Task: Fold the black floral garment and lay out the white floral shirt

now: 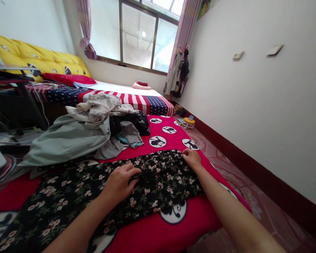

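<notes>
A long black garment with a pink and cream floral print (160,182) lies spread flat across the red blanket (137,228); whether it is a dress or trousers I cannot tell. My right hand (191,158) pinches its far right corner between thumb and fingers. Near the garment's middle, my left hand (122,182) rests on the cloth, fingers bent and thumb apart from the index finger. The garment's left end runs out toward the lower left of the view, partly behind my left forearm.
Behind the garment is a heap of clothes: grey-green cloth (71,140), a pale patterned piece (100,107) and black items (137,121). Farther back stands a bed with a stars-and-stripes cover (137,102). A small yellow stool (189,120) stands on the floor by the right wall.
</notes>
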Demonstrator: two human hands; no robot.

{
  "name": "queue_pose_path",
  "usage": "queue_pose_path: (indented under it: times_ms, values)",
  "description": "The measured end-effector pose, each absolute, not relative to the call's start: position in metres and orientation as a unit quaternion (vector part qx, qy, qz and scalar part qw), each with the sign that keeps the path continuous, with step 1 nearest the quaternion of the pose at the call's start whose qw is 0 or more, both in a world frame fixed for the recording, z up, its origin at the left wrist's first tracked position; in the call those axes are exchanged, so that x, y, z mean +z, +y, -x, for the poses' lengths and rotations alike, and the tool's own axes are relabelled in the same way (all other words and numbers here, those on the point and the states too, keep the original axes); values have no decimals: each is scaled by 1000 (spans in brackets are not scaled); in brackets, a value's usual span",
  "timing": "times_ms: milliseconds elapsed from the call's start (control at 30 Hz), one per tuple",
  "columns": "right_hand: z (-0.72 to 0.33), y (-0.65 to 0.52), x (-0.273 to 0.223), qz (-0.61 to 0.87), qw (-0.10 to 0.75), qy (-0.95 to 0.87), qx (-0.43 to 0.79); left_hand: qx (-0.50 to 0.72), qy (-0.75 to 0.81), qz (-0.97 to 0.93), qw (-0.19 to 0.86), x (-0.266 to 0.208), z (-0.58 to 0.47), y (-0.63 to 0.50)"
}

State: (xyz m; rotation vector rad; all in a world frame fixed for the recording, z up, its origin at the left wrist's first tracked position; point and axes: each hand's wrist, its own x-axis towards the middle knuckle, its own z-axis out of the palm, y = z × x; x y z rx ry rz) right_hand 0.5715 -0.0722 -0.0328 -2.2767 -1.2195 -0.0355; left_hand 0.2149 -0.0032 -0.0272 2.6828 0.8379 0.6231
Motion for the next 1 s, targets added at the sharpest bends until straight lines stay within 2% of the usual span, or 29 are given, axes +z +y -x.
queue_pose_path:
  times_ms: [167, 267, 367, 467, 533, 667, 867, 1000]
  values:
    - [-547, -79, -25, 826, 304, -468, -83, 237, 372, -883, 157, -30, -191, 5]
    - [-508, -82, -18, 716, 359, -598, -43, 259, 393, -841, 267, -24, -183, 8]
    - [-462, -84, -12, 607, 365, -705, 24, 274, 388, -777, 413, -12, -186, 9]
    - [-432, -83, -12, 585, 357, -728, 2, 305, 385, -704, 513, -2, -191, 8]
    - [-424, -80, -16, 595, 340, -728, -22, 319, 377, -682, 540, 1, -191, 6]
    - [-423, -73, -18, 618, 318, -718, -27, 304, 336, -743, 493, 2, -186, -2]
    - [-423, -80, 10, 592, 449, -669, -8, 365, 287, -811, 357, 10, -193, -20]
    - [-422, -80, 13, 578, 468, -669, 7, 357, 285, -837, 301, 2, -230, -30]
